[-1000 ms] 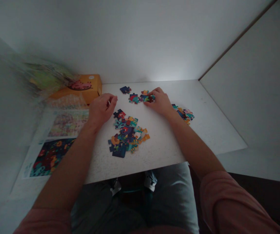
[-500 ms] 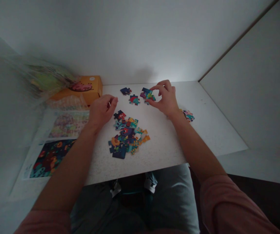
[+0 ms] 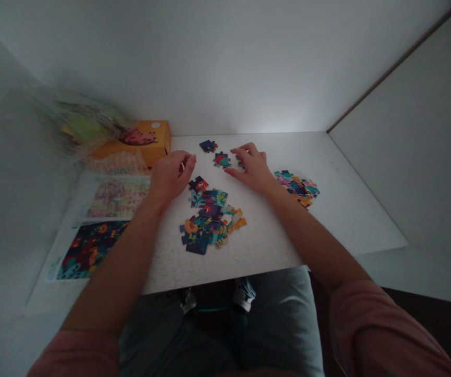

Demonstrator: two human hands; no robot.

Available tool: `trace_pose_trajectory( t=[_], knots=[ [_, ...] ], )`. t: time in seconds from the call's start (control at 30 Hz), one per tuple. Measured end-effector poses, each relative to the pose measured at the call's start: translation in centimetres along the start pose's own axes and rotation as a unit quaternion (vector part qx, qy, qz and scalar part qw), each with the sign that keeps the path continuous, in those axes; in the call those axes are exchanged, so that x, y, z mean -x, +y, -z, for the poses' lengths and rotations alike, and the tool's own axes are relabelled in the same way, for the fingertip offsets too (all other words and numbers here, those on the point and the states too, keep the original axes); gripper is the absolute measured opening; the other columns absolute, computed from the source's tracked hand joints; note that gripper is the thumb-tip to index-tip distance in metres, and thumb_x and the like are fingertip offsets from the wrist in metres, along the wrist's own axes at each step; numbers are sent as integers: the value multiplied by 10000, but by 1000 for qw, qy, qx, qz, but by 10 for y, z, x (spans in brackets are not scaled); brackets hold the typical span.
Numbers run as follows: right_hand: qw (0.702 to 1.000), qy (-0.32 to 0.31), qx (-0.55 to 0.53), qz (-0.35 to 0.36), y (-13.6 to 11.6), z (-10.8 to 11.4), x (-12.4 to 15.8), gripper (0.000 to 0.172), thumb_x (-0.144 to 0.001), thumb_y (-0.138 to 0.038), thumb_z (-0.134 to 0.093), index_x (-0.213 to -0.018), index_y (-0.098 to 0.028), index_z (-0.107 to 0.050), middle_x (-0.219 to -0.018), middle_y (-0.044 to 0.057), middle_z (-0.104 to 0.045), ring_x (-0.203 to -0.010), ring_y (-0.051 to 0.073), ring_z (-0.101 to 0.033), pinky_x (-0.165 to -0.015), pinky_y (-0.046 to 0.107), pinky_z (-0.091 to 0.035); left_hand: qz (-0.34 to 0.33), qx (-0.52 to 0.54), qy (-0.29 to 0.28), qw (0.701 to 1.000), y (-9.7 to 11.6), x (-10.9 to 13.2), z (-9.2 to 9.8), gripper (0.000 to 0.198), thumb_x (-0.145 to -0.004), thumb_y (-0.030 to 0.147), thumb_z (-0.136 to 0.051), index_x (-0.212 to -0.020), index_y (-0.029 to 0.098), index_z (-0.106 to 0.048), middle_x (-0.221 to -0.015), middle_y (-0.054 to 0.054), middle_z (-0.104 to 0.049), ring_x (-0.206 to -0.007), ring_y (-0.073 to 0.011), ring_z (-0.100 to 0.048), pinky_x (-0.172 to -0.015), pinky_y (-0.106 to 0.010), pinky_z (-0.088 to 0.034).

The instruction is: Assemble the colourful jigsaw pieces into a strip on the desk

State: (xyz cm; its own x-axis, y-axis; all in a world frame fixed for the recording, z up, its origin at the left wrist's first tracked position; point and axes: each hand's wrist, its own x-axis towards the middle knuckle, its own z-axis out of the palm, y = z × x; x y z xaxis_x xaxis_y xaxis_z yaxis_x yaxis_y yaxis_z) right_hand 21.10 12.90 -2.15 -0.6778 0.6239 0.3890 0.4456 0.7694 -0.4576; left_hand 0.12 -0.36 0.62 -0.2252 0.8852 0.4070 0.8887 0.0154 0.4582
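Note:
My right hand (image 3: 252,168) reaches over the back of the white table, thumb and index finger apart. Their tips are close to the right side of a red and teal puzzle piece (image 3: 221,159); whether they touch it I cannot tell. Another piece (image 3: 240,162) is partly hidden beneath that hand. My left hand (image 3: 170,175) rests with loosely curled fingers and shows nothing in them. Just right of it lies a dark and red piece (image 3: 198,184), at the top of a loose pile of puzzle pieces (image 3: 210,222). A dark blue piece (image 3: 206,146) lies farther back.
A second pile of pieces (image 3: 298,187) lies beside my right forearm. To the left are a printed picture sheet (image 3: 92,248), an orange box (image 3: 158,144) and a clear plastic bag (image 3: 88,123). White walls border the table (image 3: 351,209) behind and right.
My right hand has let go of a teal and purple puzzle piece, which now lies on the upper part of the near pile. That hand has shifted toward the red and teal piece.

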Motion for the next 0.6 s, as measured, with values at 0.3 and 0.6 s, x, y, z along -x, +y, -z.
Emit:
trace_pose_trajectory(
  t=[0.3,0.6],
  knots=[
    [997,3,76,-19,7,-18,-2,395,-801,-601,-507,-1142,-408,-551,-1227,45,-472,-1115,324,-431,-887,527,-334,2,10,-7,1000,2,1,0,291,-899,417,-342,-911,251,-581,-909,-54,-630,-787,-196,-570,-747,-377,-424],
    [998,-7,66,-25,2,-18,-3,392,-796,-578,-534,-1159,-430,-546,-1210,41,-485,-1099,339,-425,-894,542,-313,3,9,-12,1000,4,1,0,304,-901,442,-329,-914,259,-572,-920,-51,-634,-789,-196,-570,-745,-377,-430]
  ],
)
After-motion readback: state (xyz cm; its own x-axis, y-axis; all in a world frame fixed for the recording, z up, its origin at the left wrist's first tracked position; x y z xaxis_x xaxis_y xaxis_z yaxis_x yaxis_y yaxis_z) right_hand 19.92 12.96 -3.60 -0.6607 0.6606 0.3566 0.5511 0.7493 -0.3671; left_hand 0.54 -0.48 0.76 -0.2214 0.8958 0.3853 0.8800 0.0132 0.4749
